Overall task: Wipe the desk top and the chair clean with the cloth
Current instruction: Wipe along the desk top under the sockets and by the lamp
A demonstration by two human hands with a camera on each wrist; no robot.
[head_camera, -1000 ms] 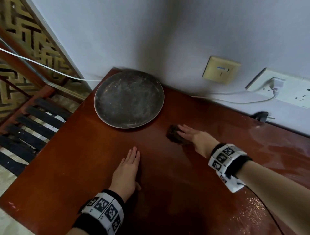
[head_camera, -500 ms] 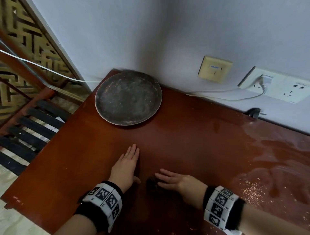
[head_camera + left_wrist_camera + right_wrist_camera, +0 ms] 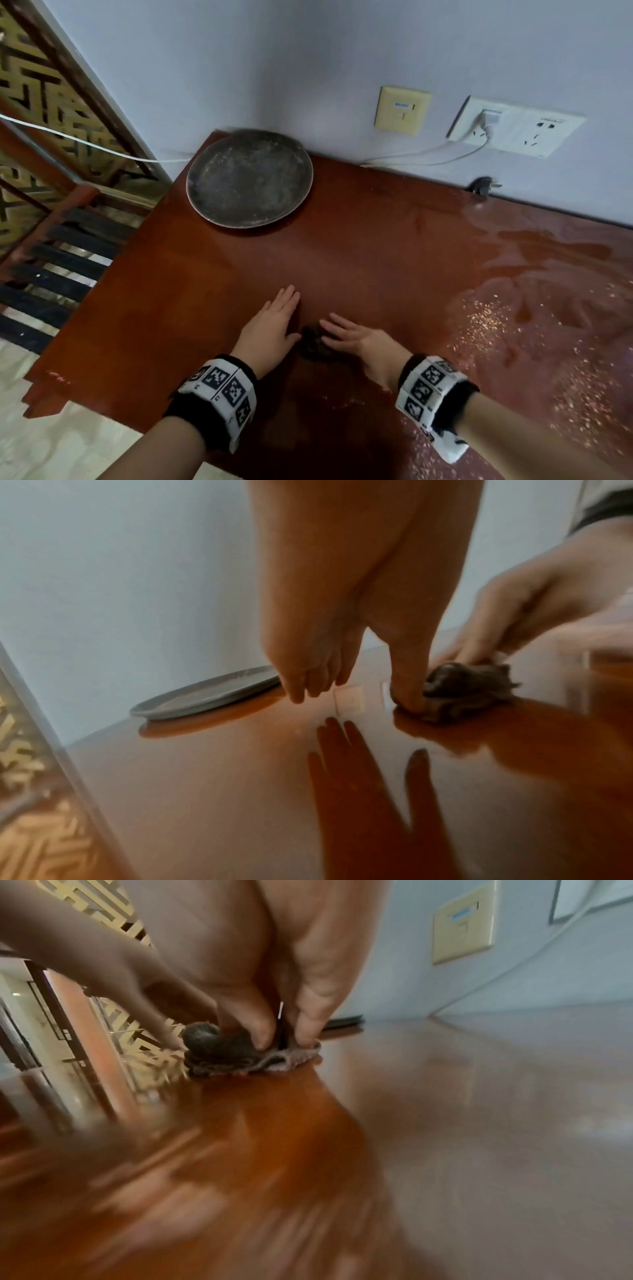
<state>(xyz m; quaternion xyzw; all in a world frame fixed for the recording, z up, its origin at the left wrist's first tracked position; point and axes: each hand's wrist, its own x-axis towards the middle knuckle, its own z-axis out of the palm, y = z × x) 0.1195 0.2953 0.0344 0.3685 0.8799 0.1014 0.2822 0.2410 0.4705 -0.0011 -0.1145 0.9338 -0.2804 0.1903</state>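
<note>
The dark cloth (image 3: 313, 342) lies bunched on the red-brown desk (image 3: 376, 246), on the near side of the round grey plate (image 3: 249, 178), well apart from it. The right hand (image 3: 359, 342) presses it down, its grip spread with fingers straight over the cloth. The left hand (image 3: 270, 325) rests flat on the desk just beside the cloth, fingers straight and together, thumb touching the cloth.
</note>
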